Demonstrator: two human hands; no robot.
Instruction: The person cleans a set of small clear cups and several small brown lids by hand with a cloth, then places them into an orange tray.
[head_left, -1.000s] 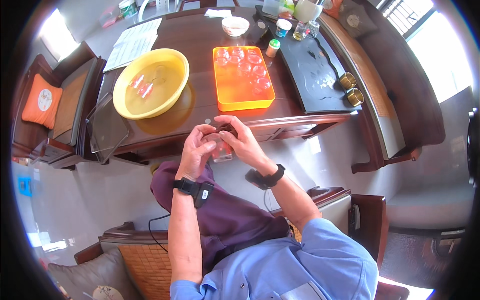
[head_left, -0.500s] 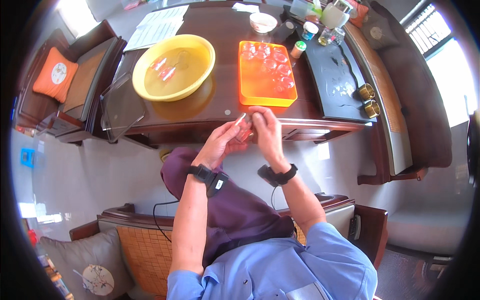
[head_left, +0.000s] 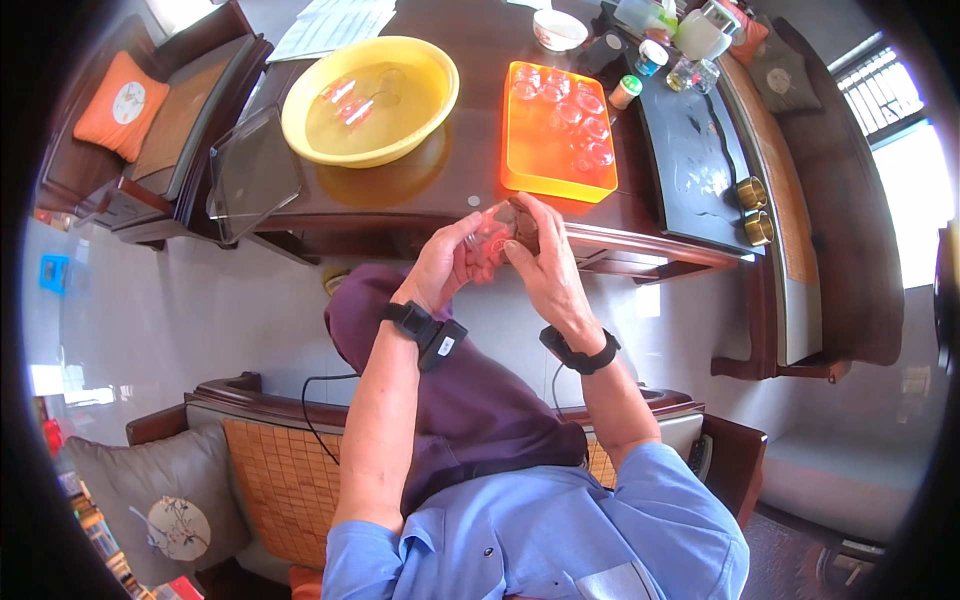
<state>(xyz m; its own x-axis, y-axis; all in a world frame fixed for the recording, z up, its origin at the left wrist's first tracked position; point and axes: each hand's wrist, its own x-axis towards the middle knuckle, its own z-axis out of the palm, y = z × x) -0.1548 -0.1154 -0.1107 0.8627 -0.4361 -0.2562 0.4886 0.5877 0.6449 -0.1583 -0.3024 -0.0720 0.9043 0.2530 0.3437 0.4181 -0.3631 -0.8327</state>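
In front of the table's near edge, my left hand (head_left: 443, 262) and my right hand (head_left: 549, 258) are both closed around a small clear, pink-tinted cup (head_left: 492, 236). My fingers cover much of it. Just beyond them an orange rectangular tray (head_left: 540, 172) holds several similar clear cups (head_left: 567, 113), grouped toward its far and right sides. To the left stands a yellow basin (head_left: 370, 158) of water, with what look like clear, red-tinted cups in it; glare blurs their outlines.
A clear lid-like sheet (head_left: 255, 180) leans at the table's left edge. Papers (head_left: 330, 28) lie behind the basin. Right of the tray are a green-capped jar (head_left: 626, 92), a black tea tray (head_left: 695, 160) and two brass-coloured cups (head_left: 757, 212). A patterned bowl (head_left: 559, 30) stands farther back.
The cup has turned in my hands, and my right fingers now spread along its side rather than pinching near its edge. The whole view has shifted slightly; the tray and basin contents look the same.
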